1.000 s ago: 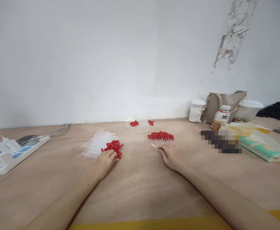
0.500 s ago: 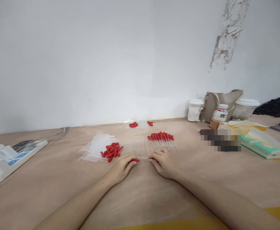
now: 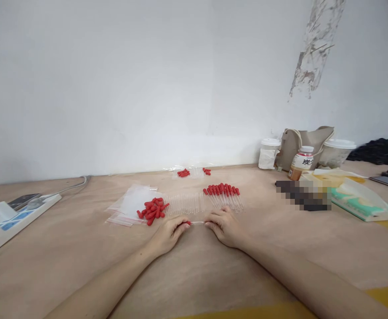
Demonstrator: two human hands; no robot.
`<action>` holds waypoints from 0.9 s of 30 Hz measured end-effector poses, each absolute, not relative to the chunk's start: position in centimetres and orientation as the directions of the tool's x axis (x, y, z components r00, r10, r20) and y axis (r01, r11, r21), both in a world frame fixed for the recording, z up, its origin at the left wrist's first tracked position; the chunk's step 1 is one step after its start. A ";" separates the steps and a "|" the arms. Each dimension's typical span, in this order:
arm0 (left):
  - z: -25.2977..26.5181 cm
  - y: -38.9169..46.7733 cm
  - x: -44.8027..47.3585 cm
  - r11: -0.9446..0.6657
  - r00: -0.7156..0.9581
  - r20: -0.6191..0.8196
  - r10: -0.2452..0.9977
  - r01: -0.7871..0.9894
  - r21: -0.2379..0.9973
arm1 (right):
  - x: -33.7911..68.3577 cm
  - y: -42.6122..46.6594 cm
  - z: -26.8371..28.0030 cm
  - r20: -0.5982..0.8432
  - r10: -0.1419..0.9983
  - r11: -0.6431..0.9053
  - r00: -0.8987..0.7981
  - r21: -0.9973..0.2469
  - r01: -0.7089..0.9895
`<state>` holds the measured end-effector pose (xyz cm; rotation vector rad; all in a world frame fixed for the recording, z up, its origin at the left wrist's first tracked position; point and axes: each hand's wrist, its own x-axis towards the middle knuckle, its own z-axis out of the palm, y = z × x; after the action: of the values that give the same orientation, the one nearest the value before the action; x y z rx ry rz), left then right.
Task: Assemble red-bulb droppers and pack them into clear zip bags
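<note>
Landmark: the row of clear tubes (image 3: 184,204) on the table (image 3: 194,266).

Near side of the row: left hand (image 3: 167,235) and right hand (image 3: 227,228) face each other, both low over the table. Left fingers are closed in a pinch on a red cap (image 3: 189,223); only its end shows past the thumb. Right fingers are closed in a pinch on the right end of a thin tube (image 3: 198,222).

Thin tube lies across the gap between the hands, just short of the row. Its long axis runs left to right, roughly level, crosswise to the tubes in the row, which point away from the person. Cap and tube are in line. Left hand is nearer the cap end of the tube; right hand has the opposite end. Whether the tube sits inside the cap: too small to tell.

Left of the row: loose red caps (image 3: 152,210) in a heap, plastic bags (image 3: 132,199) next to them. Right of the row: capped tubes (image 3: 223,189) in a fan, red ends pointing away, just beyond the right hand.

Far side of the row: clear packet (image 3: 198,172) with red pieces (image 3: 183,173), near the wall (image 3: 147,88).
</note>
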<state>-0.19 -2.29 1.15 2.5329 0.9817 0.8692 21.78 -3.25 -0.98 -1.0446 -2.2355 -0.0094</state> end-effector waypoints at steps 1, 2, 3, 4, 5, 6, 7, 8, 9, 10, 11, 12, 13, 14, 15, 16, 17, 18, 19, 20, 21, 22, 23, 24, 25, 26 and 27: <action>1.1 -2.2 -0.2 -0.727 0.595 0.421 0.684 0.509 0.461 | 21.8 -3.1 -1.0 0.565 0.680 0.682 -0.468 -0.254 0.685; 1.1 -2.2 -0.1 -0.727 0.606 0.408 0.683 0.506 0.465 | 21.9 -3.0 -0.9 0.561 0.678 0.686 -0.475 -0.248 0.684; 1.0 -2.1 -0.1 -0.727 0.617 0.395 0.680 0.500 0.471 | 21.9 -2.9 -0.8 0.558 0.675 0.690 -0.483 -0.242 0.682; 1.0 -2.1 -0.1 -0.727 0.627 0.383 0.678 0.493 0.479 | 22.0 -2.8 -0.8 0.554 0.671 0.694 -0.492 -0.236 0.680; 1.0 -2.0 -0.2 -0.727 0.637 0.373 0.674 0.485 0.485 | 22.0 -2.7 -0.7 0.551 0.669 0.697 -0.500 -0.229 0.680; 0.9 -2.0 -0.2 -0.730 0.647 0.366 0.669 0.479 0.488 | 22.0 -2.6 -0.6 0.546 0.668 0.697 -0.506 -0.221 0.682; 0.9 -2.0 -0.2 -0.733 0.655 0.361 0.664 0.476 0.485 | 22.0 -2.5 -0.5 0.541 0.670 0.693 -0.508 -0.212 0.689; 0.9 -2.0 -0.2 -0.737 0.659 0.359 0.661 0.478 0.478 | 22.0 -2.5 -0.4 0.536 0.674 0.687 -0.508 -0.201 0.699; 1.0 -2.0 -0.2 -0.740 0.662 0.358 0.659 0.484 0.467 | 21.9 -2.5 -0.4 0.533 0.679 0.678 -0.506 -0.189 0.711; 1.0 -2.1 -0.2 -0.741 0.662 0.357 0.659 0.492 0.456 | 21.9 -2.6 -0.3 0.531 0.682 0.669 -0.503 -0.174 0.723; 1.1 -2.1 -0.1 -0.741 0.658 0.359 0.662 0.501 0.447 | 21.8 -2.7 -0.3 0.530 0.684 0.661 -0.502 -0.158 0.734; 1.1 -2.2 -0.1 -0.739 0.652 0.362 0.666 0.510 0.440 | 21.7 -2.8 -0.3 0.532 0.682 0.656 -0.503 -0.140 0.742; 1.1 -2.2 -0.1 -0.738 0.647 0.366 0.669 0.519 0.431 | 21.6 -2.9 -0.3 0.535 0.677 0.654 -0.505 -0.123 0.747; 1.2 -2.3 -0.2 -0.739 0.645 0.370 0.669 0.527 0.419 | 21.5 -3.0 -0.3 0.538 0.672 0.654 -0.509 -0.108 0.749; 1.2 -2.4 -0.2 -0.743 0.645 0.373 0.666 0.533 0.405 | 21.4 -3.2 -0.3 0.542 0.666 0.655 -0.512 -0.097 0.749; 1.2 -2.4 -0.2 -0.749 0.650 0.375 0.661 0.537 0.389 | 21.3 -3.3 -0.4 0.544 0.661 0.658 -0.516 -0.090 0.748; 1.2 -2.4 -0.2 -0.756 0.658 0.375 0.653 0.539 0.372 | 21.2 -3.4 -0.4 0.546 0.659 0.660 -0.517 -0.090 0.745; 1.1 -2.5 -0.2 -0.763 0.666 0.373 0.646 0.539 0.358 | 21.1 -3.4 -0.5 0.547 0.659 0.661 -0.516 -0.094 0.744; 1.1 -2.5 -0.2 -0.768 0.674 0.371 0.639 0.538 0.347 | 21.0 -3.5 -0.6 0.547 0.661 0.662 -0.514 -0.101 0.743; 1.1 -2.5 -0.2 -0.774 0.680 0.370 0.633 0.537 0.337 | 20.9 -3.5 -0.6 0.545 0.664 0.661 -0.512 -0.109 0.742; 1.1 -2.5 -0.2 -0.779 0.686 0.370 0.627 0.535 0.327 | 20.9 -3.6 -0.7 0.543 0.670 0.659 -0.507 -0.119 0.743; 1.0 -2.5 -0.2 -0.784 0.691 0.371 0.621 0.534 0.317 | 20.8 -3.6 -0.7 0.539 0.677 0.655 -0.502 -0.129 0.745; 1.0 -2.5 -0.2 -0.790 0.696 0.373 0.613 0.533 0.304 | 20.7 -3.6 -0.7 0.534 0.685 0.650 -0.496 -0.140 0.747; 0.9 -2.5 -0.2 -0.796 0.701 0.377 0.605 0.531 0.290 | 20.6 -3.7 -0.7 0.526 0.694 0.645 -0.492 -0.150 0.749; 0.8 -2.5 -0.2 -0.804 0.708 0.381 0.595 0.528 0.274 | 20.5 -3.7 -0.7 0.517 0.703 0.639 -0.488 -0.161 0.752; 0.7 -2.5 -0.3 -0.812 0.716 0.384 0.583 0.522 0.260 | 20.4 -3.8 -0.6 0.506 0.714 0.633 -0.484 -0.172 0.755; 0.6 -2.5 -0.3 -0.822 0.725 0.389 0.569 0.512 0.250 | 20.3 -3.8 -0.6 0.492 0.725 0.627 -0.482 -0.182 0.757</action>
<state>-0.30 -2.47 0.63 2.8002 0.8812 0.6933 20.30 -3.85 -0.59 -1.1598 -2.3172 -0.0804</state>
